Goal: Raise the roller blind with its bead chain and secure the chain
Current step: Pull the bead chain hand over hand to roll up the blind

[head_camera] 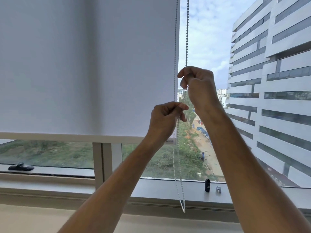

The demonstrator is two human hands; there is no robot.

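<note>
Bare forearms; ringless hands (pixel 185 98)

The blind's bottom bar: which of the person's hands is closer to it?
Left. The left hand grips the chain just above the bottom bar; the right hand grips the chain higher up.

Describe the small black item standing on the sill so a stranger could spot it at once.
Follow the window sill rightward, past the hanging loop of the bead chain. The black cylinder stands upright there, dark and taller than the small pale clip just to its right.

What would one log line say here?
white roller blind: mostly down | grey bead chain: gripped by both hands | right hand above left hand
</note>
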